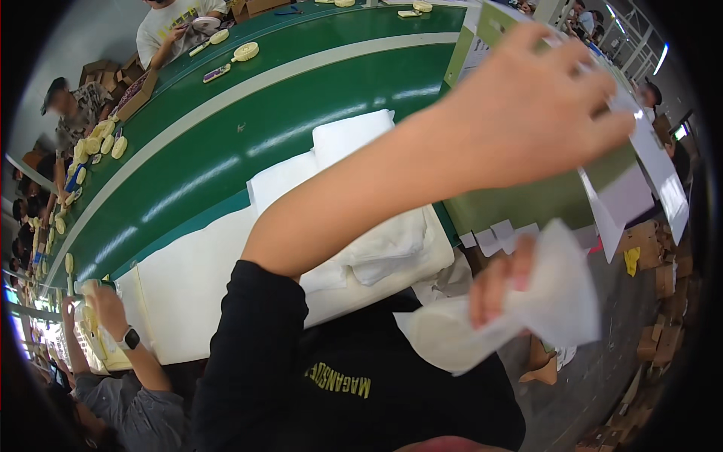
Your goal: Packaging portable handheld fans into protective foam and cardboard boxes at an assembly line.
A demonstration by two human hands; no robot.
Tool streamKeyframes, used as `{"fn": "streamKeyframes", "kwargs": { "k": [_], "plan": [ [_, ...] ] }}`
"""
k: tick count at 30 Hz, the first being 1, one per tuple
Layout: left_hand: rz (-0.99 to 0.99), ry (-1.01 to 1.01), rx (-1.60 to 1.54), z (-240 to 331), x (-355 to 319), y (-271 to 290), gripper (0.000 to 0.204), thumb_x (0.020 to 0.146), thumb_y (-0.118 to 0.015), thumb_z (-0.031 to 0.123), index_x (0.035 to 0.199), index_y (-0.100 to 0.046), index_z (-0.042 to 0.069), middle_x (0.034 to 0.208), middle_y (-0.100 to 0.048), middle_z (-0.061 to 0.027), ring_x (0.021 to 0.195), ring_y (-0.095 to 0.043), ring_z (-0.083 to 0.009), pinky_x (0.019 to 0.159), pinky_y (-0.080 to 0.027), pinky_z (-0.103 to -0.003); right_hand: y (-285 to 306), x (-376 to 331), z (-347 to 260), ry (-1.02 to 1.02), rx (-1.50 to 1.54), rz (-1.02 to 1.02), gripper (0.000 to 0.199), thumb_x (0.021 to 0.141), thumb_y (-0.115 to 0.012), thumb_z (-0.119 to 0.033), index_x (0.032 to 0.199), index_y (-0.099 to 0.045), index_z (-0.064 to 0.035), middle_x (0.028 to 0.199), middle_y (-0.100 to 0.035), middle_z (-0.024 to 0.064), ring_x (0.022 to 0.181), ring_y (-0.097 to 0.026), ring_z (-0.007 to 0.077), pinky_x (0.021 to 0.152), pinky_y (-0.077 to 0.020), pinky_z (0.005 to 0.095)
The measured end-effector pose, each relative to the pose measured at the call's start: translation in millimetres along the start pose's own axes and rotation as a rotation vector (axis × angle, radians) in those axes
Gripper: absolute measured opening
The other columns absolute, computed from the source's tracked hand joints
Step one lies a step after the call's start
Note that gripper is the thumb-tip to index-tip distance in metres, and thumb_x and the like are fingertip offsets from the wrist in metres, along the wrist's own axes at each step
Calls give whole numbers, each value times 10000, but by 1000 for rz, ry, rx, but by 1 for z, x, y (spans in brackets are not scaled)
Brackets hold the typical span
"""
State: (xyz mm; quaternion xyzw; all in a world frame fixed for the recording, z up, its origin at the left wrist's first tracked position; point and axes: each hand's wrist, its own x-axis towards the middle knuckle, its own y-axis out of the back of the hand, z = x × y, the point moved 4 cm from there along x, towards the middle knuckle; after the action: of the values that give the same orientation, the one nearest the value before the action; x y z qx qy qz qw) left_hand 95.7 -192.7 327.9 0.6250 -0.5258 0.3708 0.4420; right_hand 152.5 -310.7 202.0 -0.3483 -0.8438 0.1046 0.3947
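My left forearm reaches across the middle, and my left hand (550, 113) is raised in front of an olive-green board (527, 192). Its fingers are bent but apart, slightly blurred, with nothing visible in them. Lower down, my right hand (501, 286) grips a thin, translucent white bag (561, 294), smeared by motion. A round cream thing (440, 335) shows through the bag's left end; its kind is not clear. Left of my hands, stacks of folded white bags (350, 139) lie on a cream padded surface (196, 260), partly hidden behind my forearm.
A curved green conveyor table (301, 98) runs behind, carrying cream handheld fans (245, 52). Several people work along it; at lower left, a co-worker's watch-wearing hand (109, 313) is close to the padded surface. White sheets (640, 162) hang by the board. Cardboard boxes (655, 343) stand at right.
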Motion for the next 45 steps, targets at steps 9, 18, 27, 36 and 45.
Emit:
{"fn": "streamKeyframes", "kwargs": {
  "k": [9, 18, 27, 36, 45],
  "plan": [
    [-327, 485, 155, -48, -91, 132, 561, 581, -772, -17, 1109, -650, 127, 1102, -644, -47, 954, -631, -241, 751, -530, -311, 2, 109, -34, 1421, -739, 951, 494, 898, -602, -316, 1215, -419, 16, 1127, -505, 128, 1006, -545, 255, 874, -456, 349],
    [-433, 1075, 136, -173, -219, 160, 621, 733, -766, 176, 1294, -523, 69, 1141, -640, -81, 983, -641, -197, 783, -530, -317, 67, 118, 54, 199, -2149, 595, 499, 848, -639, -204, 1322, -492, -151, 1402, -382, 91, 1301, -311, 321, 1082, -192, 451],
    [-526, 1454, -76, -232, -304, 156, 803, 801, -717, 280, 1454, -288, 93, 1318, -521, -170, 1046, -612, -300, 892, -487, -356, 89, 41, 122, -262, -1983, 608, 472, 837, -634, -175, 1294, -522, -139, 1425, -376, 96, 1310, -307, 328, 1083, -194, 451],
    [-348, 1235, 228, -152, -338, 207, 738, 836, -678, 307, 1422, -323, 35, 1405, -411, -181, 1287, -392, -335, 1080, -302, -398, 99, 44, 131, -240, -2018, 567, 518, 825, -619, -113, 1328, -495, -117, 1453, -342, 125, 1316, -304, 346, 1085, -219, 444],
    [-726, 1404, 1121, 65, -419, 550, 456, 863, -580, 121, 1293, -474, 15, 1291, -506, -190, 1204, -454, -371, 1048, -328, -425, 103, 43, 140, -129, -1982, 578, 508, 858, -577, -114, 1354, -468, -90, 1478, -308, 131, 1339, -277, 341, 1099, -210, 448]
  ]
}}
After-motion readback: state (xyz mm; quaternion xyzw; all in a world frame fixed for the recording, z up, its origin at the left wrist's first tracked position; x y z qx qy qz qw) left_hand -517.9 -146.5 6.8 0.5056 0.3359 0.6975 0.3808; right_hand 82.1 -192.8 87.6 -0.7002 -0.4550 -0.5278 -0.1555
